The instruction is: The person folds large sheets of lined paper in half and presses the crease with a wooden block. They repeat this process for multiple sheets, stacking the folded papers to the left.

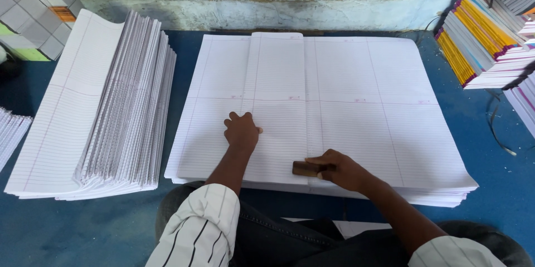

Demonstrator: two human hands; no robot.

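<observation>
The left hand [242,131] lies flat, fingers loosely curled and holding nothing, pressing on a folded sheet [277,105] of ruled paper that rests on top of the big stack of flat sheets [390,133] in the middle of the blue table [184,66]; the right hand [340,169] is closed around a small brown wooden block [305,168], which sits on the fold line close to the near edge of the stack. The folded sheet covers the left half of the stack, its crease running from the near edge toward the far edge.

To crease well, I judge that the left hand should keep firm pressure beside the fold so the sheet cannot creep, while the block travels along the crease in one even stroke with steady downward force; the block's flat face should stay square to the fold, since a tilted corner could tear or wrinkle the thin paper.

Toward the left edge of the table lies a pile of folded sheets [111,111], fanned and just beside the stack with a narrow strip of blue between them; at the right far corner lean stacks of bound notebooks [479,44] with yellow and purple edges, near but apart from the sheets. A dark cord [496,128] trails along the right edge. The far side ends at a worn pale wall [267,0]; open room is mostly along the near edge, beside the person's knees.
</observation>
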